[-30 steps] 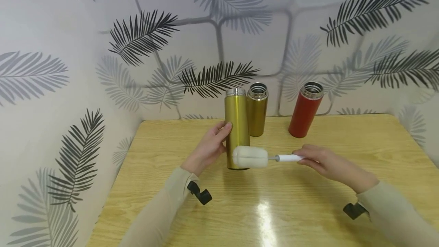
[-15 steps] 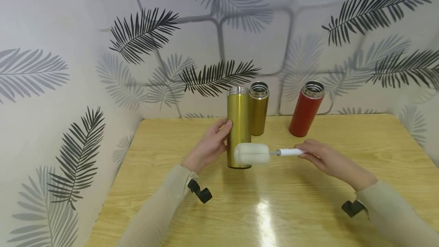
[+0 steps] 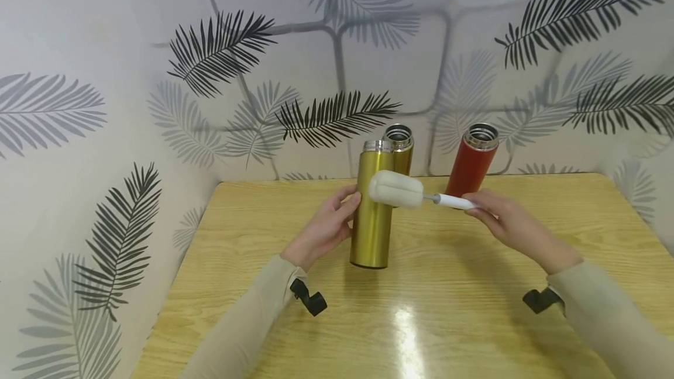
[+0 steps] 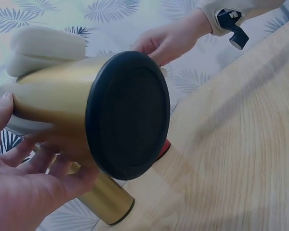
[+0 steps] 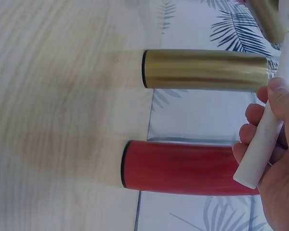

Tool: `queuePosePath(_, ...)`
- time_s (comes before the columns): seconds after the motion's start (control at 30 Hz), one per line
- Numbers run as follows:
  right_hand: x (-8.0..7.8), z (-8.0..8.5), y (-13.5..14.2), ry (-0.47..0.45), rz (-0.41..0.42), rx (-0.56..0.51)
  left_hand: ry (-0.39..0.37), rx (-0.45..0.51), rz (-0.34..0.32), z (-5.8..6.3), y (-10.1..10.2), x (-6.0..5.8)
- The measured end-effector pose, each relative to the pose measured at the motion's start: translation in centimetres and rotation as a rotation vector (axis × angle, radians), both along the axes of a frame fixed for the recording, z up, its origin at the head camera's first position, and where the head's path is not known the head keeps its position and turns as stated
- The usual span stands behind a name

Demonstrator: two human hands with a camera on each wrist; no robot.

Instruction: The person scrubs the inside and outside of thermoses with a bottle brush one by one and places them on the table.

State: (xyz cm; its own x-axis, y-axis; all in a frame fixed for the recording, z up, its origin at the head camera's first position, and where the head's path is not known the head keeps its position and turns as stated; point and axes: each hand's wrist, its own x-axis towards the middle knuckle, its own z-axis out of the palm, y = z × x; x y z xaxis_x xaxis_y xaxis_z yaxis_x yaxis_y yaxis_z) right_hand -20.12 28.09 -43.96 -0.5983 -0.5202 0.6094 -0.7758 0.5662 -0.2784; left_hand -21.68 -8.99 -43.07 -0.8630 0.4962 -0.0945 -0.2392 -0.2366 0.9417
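Observation:
My left hand (image 3: pixel 326 226) grips a gold thermos bottle (image 3: pixel 371 233) around its side, held above the table and slightly tilted; its dark base (image 4: pixel 130 118) faces the left wrist view. By its white handle (image 5: pixel 262 139), my right hand (image 3: pixel 508 221) holds a bottle brush with a cream sponge head (image 3: pixel 396 189). In the head view the sponge overlaps the upper part of the held bottle, outside its mouth. Whether the sponge touches the bottle, I cannot tell.
Behind the held bottle, partly covered, a second gold bottle (image 5: pixel 207 70) stands uncapped at the table's back. To its right is an uncapped red bottle (image 3: pixel 472 159). A wall (image 3: pixel 295 51) with leaf patterns rises behind the wooden table (image 3: pixel 458 314).
The right hand has lifted the brush, and the sponge head has risen from the bottle's lower part to its upper part. The held bottle has shifted slightly right and tilted.

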Motion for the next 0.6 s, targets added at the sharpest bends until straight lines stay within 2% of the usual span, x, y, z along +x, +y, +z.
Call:
queuePosePath(0.33,-0.04,1.07,0.37,-0.01,-0.108,-0.023,0.007,0.084,-0.108,-0.08,-0.08,0.51)
queuePosePath(0.47,-0.02,0.96,0.31,0.003,-0.105,-0.021,0.032,0.041,-0.123,-0.12,-0.02,0.43)
queuePosePath(0.6,0.02,0.7,0.04,-0.003,-0.06,-0.023,0.059,-0.031,-0.141,-0.18,0.13,0.3)
